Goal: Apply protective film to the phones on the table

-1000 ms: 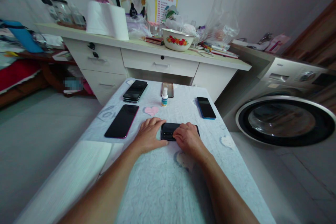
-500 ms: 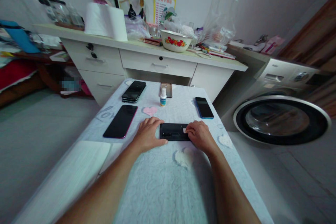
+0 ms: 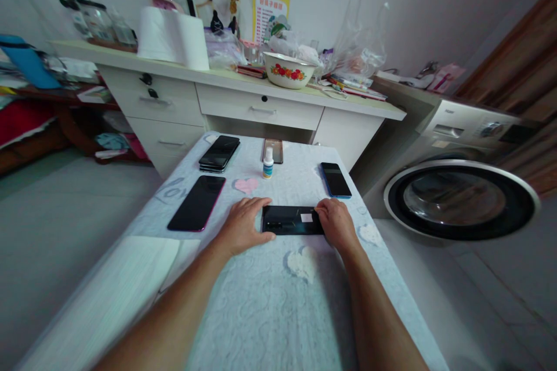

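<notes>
A dark smartphone [image 3: 285, 221] lies crosswise on the cloth-covered table, back side up, with its camera block at the left and a small white label [image 3: 306, 218] toward the right. My left hand [image 3: 246, 223] brackets the phone's left end, thumb on the near edge and fingers on the far edge. At the other end, my right hand [image 3: 335, 221] has its fingers bunched together on the phone's right end. Whatever may be between those fingertips is hidden. Beyond the phone stands a small white spray bottle [image 3: 268, 163] with a blue label.
Other phones lie around: a large one [image 3: 198, 203] at left, a stack [image 3: 219, 152] behind it, a blue-edged one [image 3: 336, 179] at right. A brownish phone case [image 3: 273, 151] is at the back. A desk [image 3: 261, 109] and a washing machine [image 3: 461, 197] stand beyond the table.
My right hand has slid right from the white label to the phone's right end, uncovering the label. My left hand keeps its place on the phone. The view has shifted slightly.
</notes>
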The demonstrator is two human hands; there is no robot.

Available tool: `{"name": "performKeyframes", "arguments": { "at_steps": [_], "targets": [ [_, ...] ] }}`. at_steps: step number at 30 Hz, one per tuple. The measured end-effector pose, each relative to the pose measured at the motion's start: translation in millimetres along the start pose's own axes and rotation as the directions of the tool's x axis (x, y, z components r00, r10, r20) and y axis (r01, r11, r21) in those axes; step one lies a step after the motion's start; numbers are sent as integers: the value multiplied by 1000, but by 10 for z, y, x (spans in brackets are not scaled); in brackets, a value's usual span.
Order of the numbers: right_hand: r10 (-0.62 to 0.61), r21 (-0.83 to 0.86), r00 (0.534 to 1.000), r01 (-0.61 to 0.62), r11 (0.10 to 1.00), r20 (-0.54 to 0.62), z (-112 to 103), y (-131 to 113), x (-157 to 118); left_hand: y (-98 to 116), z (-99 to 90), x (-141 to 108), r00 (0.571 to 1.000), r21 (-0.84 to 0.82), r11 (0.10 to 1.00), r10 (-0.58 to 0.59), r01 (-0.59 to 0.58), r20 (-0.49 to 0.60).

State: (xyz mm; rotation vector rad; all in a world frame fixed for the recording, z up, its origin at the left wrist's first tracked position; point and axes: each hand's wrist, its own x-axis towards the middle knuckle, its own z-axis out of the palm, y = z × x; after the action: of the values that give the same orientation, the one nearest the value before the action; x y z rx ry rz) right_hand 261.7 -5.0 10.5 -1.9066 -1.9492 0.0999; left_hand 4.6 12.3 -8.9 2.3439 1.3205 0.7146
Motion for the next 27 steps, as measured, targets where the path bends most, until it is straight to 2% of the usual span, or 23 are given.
{"name": "performKeyframes", "arguments": {
  "at_steps": [8, 18, 27],
  "targets": [
    [55, 47, 998, -55, 997, 4, -9, -14, -4, 70, -18, -6, 999, 26, 999, 19, -18, -44],
    [205, 192, 979, -201, 960, 2, -75, -35, -22, 117, -72, -18, 998, -12, 1000, 27, -27, -53],
    [280, 446, 957, -218, 868, -78, -66, 10, -36, 174, -139, -4, 998, -33, 999, -22, 20, -64]
  ]
}}
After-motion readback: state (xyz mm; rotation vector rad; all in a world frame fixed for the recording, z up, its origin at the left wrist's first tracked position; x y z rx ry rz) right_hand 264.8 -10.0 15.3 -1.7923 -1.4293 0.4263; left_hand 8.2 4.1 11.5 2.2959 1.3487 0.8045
